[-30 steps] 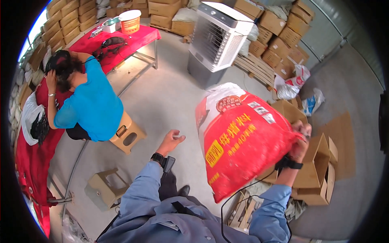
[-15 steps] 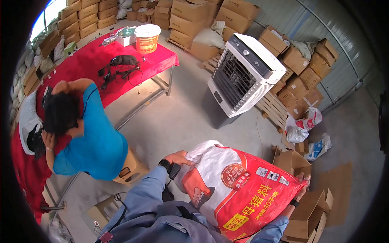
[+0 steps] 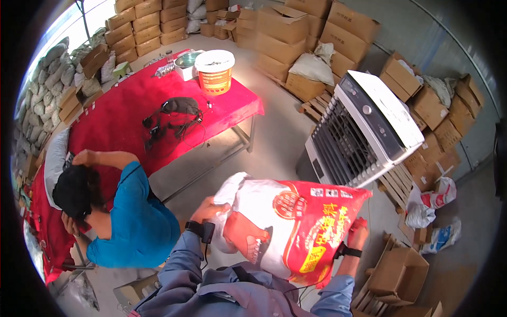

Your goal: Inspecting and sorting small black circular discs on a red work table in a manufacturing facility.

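A large red and white woven sack (image 3: 303, 222), printed with a round emblem and bold lettering, is held up across the front of my body. My left hand (image 3: 209, 209) is closed on its bunched white left end. Against the right edge, my right hand (image 3: 359, 233) is closed, its fingers partly hidden by the sack. Both wrists carry black bands, the left with a small black box and a cable.
To the left, a person in a blue top (image 3: 134, 216) sits at a table with a red cloth (image 3: 116, 116). On it are a white-and-orange bucket (image 3: 215, 71) and a black strapped device (image 3: 177, 113). An air cooler (image 3: 364, 127) stands ahead right; an opened carton (image 3: 400, 274) lies lower right.
The sack has moved left in view and sits more level, its right end raised. Both hands still hold it. The table and cooler have shifted rightward in view.
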Demonstrator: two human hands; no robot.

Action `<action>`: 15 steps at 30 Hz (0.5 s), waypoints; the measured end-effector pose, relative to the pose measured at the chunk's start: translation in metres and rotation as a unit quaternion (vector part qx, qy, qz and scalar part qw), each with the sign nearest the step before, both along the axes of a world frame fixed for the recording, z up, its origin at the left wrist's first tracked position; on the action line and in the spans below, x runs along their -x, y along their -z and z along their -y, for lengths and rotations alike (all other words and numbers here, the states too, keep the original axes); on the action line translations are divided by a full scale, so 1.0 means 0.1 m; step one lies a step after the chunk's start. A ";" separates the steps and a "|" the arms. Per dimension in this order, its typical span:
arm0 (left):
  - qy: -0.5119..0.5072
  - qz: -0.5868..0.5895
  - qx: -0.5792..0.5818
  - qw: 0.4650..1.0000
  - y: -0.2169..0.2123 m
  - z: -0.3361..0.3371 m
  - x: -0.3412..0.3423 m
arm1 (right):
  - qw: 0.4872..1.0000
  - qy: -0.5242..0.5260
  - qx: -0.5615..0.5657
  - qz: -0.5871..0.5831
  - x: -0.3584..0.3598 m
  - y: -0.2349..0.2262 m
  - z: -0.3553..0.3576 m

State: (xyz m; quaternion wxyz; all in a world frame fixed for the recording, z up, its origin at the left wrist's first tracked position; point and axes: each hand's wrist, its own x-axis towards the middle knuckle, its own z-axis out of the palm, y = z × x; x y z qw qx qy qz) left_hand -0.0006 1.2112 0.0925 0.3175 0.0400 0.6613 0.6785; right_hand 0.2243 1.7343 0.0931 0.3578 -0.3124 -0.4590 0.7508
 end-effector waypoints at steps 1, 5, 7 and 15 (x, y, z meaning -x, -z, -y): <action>-0.006 -0.001 0.007 1.000 -0.10 0.01 0.08 | 0.999 -0.014 -0.023 0.026 0.36 -0.02 0.09; -0.136 -0.014 -0.061 0.989 -0.33 0.16 0.63 | 0.993 -0.038 -0.058 0.091 1.74 -0.49 0.52; -0.155 -0.025 0.049 0.986 -0.47 0.20 0.77 | 0.979 -0.062 -0.129 0.145 2.09 -0.51 0.37; -0.253 -0.083 0.150 0.952 -0.38 0.72 1.01 | 0.887 -0.414 0.123 -0.163 3.79 -0.99 0.52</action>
